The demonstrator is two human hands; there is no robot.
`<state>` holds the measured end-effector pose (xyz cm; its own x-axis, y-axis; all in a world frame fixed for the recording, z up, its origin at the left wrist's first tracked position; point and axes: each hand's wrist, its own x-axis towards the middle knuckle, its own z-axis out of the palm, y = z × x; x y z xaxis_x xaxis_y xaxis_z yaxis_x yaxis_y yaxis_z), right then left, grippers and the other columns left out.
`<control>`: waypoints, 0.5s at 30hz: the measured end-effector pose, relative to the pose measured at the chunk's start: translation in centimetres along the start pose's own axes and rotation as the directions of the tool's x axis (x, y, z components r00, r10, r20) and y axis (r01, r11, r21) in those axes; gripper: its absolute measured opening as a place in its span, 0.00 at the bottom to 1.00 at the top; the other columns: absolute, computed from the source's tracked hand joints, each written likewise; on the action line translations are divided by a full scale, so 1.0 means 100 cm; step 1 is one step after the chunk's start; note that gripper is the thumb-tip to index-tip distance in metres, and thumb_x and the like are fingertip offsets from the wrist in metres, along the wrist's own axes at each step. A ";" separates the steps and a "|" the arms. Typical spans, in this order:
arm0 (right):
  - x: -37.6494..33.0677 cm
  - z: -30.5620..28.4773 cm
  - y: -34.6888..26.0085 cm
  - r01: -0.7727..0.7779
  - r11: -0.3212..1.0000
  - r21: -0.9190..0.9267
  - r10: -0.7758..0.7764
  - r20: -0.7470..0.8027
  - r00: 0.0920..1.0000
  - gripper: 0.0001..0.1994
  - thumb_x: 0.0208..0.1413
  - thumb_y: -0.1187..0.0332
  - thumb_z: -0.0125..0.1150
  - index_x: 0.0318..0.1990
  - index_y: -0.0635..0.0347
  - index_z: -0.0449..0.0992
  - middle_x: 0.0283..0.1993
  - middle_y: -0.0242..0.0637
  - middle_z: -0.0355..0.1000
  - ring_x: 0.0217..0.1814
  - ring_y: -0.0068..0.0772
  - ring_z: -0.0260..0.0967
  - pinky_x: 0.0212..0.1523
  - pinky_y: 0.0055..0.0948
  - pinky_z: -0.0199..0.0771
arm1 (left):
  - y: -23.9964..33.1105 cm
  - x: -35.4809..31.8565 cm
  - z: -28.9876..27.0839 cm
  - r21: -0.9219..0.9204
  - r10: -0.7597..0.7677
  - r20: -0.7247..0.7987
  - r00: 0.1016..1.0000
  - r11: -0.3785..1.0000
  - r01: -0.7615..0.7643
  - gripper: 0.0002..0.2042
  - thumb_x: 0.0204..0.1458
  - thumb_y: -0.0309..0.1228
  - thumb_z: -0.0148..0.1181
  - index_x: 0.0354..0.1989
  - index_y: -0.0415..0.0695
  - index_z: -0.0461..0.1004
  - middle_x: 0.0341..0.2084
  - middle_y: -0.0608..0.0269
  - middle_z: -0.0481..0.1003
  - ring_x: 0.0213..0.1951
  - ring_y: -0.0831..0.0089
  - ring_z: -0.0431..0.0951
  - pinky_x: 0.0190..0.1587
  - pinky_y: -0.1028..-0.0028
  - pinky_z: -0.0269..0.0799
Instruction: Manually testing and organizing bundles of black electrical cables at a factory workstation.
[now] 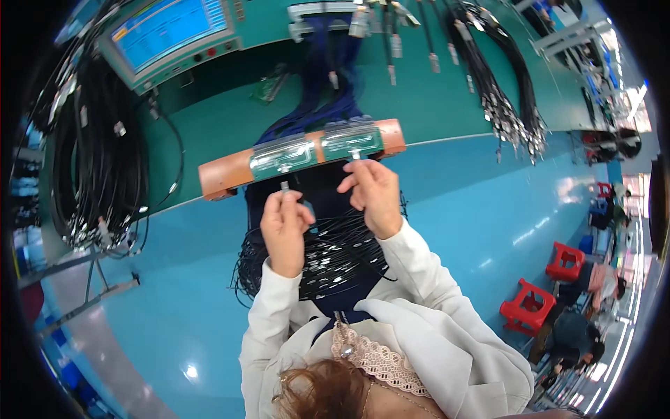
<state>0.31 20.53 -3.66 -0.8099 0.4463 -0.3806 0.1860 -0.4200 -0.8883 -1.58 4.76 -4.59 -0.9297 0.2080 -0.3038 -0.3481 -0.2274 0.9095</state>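
Note:
My left hand [285, 227] is closed in a pinch on a small metal-ended cable connector [285, 186], just short of the left green circuit board [283, 159]. A small silver port shows on that board's near edge. Fingers pinched together, my right hand [375, 192] grips a silver connector [356, 155] at the near edge of the right circuit board [352, 142]. Whether it is fully seated there I cannot tell. Both boards are mounted on an orange-brown bar [227, 174] at the bench edge. Dark blue ribbon-like cables [307, 112] run from the boards toward the back.
A bundle of thin black cables [328, 258] lies across my lap. Thick black cable bundles [98, 146] hang at the left, and more cables [499, 77] lie at the right. A tester with a blue screen [167, 31] stands on the green bench [230, 105]. Red stools [528, 307] are at the right.

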 end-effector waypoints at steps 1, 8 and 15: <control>-0.001 0.000 -0.001 0.013 1.000 -0.021 -0.013 -0.001 1.000 0.10 0.60 0.68 0.49 0.37 0.69 0.70 0.22 0.40 0.71 0.10 0.13 0.50 0.11 0.16 0.49 | -0.001 0.001 0.000 0.001 0.008 0.008 1.000 1.000 -0.008 0.09 0.62 0.33 0.43 0.38 0.41 0.67 0.16 0.67 0.68 0.15 0.89 0.55 0.18 0.87 0.49; -0.001 0.000 -0.001 0.008 1.000 -0.014 -0.007 0.032 0.999 0.10 0.61 0.68 0.49 0.37 0.69 0.70 0.22 0.41 0.71 0.11 0.13 0.49 0.12 0.16 0.50 | 0.000 0.009 -0.002 -0.006 0.013 0.042 0.999 1.000 -0.012 0.10 0.62 0.34 0.43 0.38 0.40 0.66 0.17 0.66 0.72 0.16 0.88 0.59 0.20 0.86 0.54; -0.001 0.000 -0.003 -0.015 1.000 -0.009 0.015 0.026 1.000 0.10 0.61 0.68 0.49 0.38 0.69 0.70 0.23 0.41 0.71 0.11 0.12 0.49 0.13 0.16 0.50 | 0.000 0.015 0.001 0.022 0.024 0.043 0.999 0.999 -0.025 0.10 0.62 0.34 0.43 0.37 0.40 0.67 0.17 0.66 0.72 0.16 0.88 0.60 0.20 0.86 0.55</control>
<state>0.34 20.63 -3.36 -0.8210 0.4193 -0.3876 0.2031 -0.4200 -0.8845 -2.96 5.16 -5.01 -0.9319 0.2432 -0.2690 -0.3216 -0.2112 0.9230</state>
